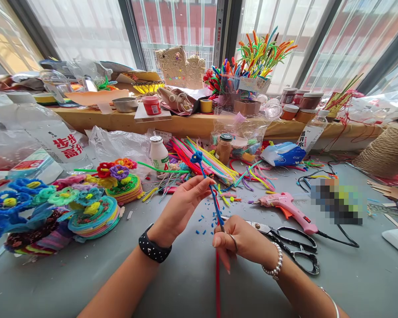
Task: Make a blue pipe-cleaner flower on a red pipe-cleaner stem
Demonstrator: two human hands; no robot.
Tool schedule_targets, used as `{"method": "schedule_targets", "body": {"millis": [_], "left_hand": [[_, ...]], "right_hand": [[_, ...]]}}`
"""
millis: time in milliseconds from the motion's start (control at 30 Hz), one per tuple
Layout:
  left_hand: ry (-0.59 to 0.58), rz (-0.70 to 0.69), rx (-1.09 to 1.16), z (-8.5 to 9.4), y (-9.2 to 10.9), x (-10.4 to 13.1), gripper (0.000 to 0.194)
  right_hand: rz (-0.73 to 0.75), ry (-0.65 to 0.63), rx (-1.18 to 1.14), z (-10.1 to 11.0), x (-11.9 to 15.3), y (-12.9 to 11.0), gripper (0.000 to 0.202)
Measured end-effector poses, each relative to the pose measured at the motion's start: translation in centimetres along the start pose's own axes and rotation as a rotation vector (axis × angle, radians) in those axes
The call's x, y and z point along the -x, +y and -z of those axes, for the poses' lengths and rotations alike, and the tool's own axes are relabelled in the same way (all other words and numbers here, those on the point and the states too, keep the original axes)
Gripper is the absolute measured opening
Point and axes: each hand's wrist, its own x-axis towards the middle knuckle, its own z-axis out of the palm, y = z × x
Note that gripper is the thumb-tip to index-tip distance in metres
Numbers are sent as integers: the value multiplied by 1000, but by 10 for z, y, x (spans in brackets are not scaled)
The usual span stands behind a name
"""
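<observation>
My left hand pinches a blue pipe cleaner between thumb and fingertips. The top of the pipe cleaner is curled into a small knob, and its stem slants down toward my right hand. That hand is closed on small scissors; a metal finger ring shows at the thumb side, and the blades meet the lower part of the blue stem. Whether the blades are apart cannot be made out. Small blue clippings lie on the table below. A red pipe cleaner runs toward the front edge.
Large black-handled scissors and a pink glue gun with its cord lie at right. Pipe-cleaner flowers stand at left. Behind are loose pipe cleaners, a white bottle, a brown jar and a crowded wooden ledge.
</observation>
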Motion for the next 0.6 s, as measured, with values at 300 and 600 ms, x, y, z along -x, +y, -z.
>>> {"method": "schedule_targets", "body": {"millis": [300, 600], "left_hand": [[18, -70, -48, 7, 6, -3, 6], [-83, 6, -439, 0, 4, 0, 12]], "right_hand": [[25, -131, 50, 17, 6, -7, 59], [26, 472, 42, 41, 13, -16, 30]]}}
